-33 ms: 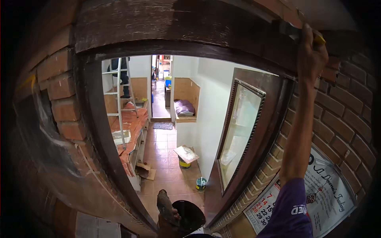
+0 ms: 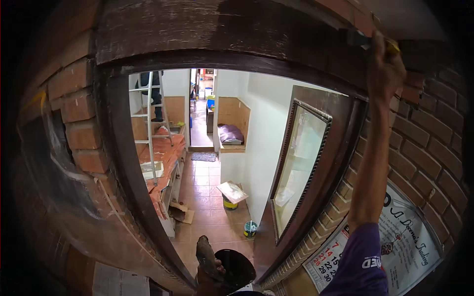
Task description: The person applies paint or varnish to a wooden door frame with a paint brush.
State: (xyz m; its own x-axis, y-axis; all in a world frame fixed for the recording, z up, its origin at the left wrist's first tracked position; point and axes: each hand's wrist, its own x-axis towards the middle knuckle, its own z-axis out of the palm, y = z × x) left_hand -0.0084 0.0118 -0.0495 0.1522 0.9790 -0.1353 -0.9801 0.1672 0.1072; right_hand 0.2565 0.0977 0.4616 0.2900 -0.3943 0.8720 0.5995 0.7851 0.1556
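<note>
My right hand (image 2: pixel 386 69), raised at the upper right, is closed on a brush with a yellow handle (image 2: pixel 392 48), its dark head (image 2: pixel 356 37) against the brown wooden lintel (image 2: pixel 296 34). The lintel shows a darker glossy area beside a scuffed, lighter one. Low in the middle, my left hand (image 2: pixel 216 270) grips a black container (image 2: pixel 237 266) with dark contents, along with a stained, elongated grey-brown object (image 2: pixel 205 249) that I cannot make out clearly.
Brick jambs (image 2: pixel 84 133) frame the doorway, with an open glass-paned door (image 2: pixel 301 163) right. Inside are a white ladder (image 2: pixel 149 128) with a person's dark legs (image 2: pixel 157 108), a covered counter (image 2: pixel 165 143) and cans (image 2: pixel 250 229) on tiles. A calendar (image 2: pixel 323 256) hangs at lower right.
My right hand and the brush have shifted slightly left along the lintel. My left hand and the container stay in the same spot.
</note>
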